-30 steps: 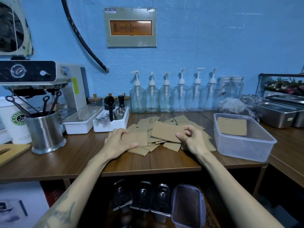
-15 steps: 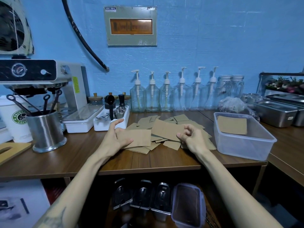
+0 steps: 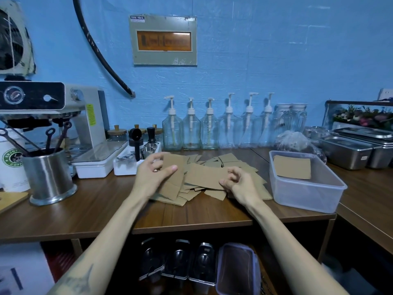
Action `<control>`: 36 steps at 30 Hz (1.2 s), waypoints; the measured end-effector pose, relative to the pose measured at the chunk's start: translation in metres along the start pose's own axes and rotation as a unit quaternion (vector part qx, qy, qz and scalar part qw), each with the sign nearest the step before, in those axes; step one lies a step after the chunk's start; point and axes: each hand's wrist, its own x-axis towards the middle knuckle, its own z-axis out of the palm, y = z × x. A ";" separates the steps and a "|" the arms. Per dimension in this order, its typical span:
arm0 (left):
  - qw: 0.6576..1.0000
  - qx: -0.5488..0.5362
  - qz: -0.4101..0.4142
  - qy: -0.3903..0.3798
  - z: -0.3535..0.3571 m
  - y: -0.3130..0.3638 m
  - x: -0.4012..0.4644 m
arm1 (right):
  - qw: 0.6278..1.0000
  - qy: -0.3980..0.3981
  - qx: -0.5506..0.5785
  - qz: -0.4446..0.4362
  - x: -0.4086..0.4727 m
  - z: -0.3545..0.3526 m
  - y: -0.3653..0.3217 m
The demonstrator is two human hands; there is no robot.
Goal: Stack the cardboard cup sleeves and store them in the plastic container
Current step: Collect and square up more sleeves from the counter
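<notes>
Head view: left hand [image 3: 152,177] lifted over the desk [image 3: 89,207], fingers [image 3: 170,168] loosely curled round a cardboard cup sleeve [image 3: 173,177], tilted up. Right hand [image 3: 239,185] low, fingers [image 3: 223,184] pinching the near edge of another sleeve [image 3: 204,176] atop the scattered pile [image 3: 229,162]. Just right of those fingers, plastic container [image 3: 308,194] holding one flat sleeve [image 3: 291,170].

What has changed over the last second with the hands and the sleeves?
The left hand has lifted one cardboard sleeve off the pile and tipped it upright. The right hand still pinches the near edge of the top sleeve. The plastic container has not moved.
</notes>
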 end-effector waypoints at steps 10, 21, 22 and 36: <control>0.946 0.271 0.148 -0.102 0.029 -0.033 0.010 | 0.998 -0.048 -0.038 -0.008 -0.002 -0.001 -0.002; 0.919 0.302 0.212 -0.141 0.054 -0.037 0.012 | 0.994 -0.108 -0.003 -0.033 -0.008 0.005 -0.008; 0.919 0.297 0.218 -0.139 0.054 -0.036 0.012 | 0.993 -0.109 0.001 -0.035 -0.008 0.006 -0.008; 0.926 0.360 0.090 -0.064 -0.032 -0.047 0.008 | 0.989 -0.084 -0.086 -0.081 -0.003 0.003 0.001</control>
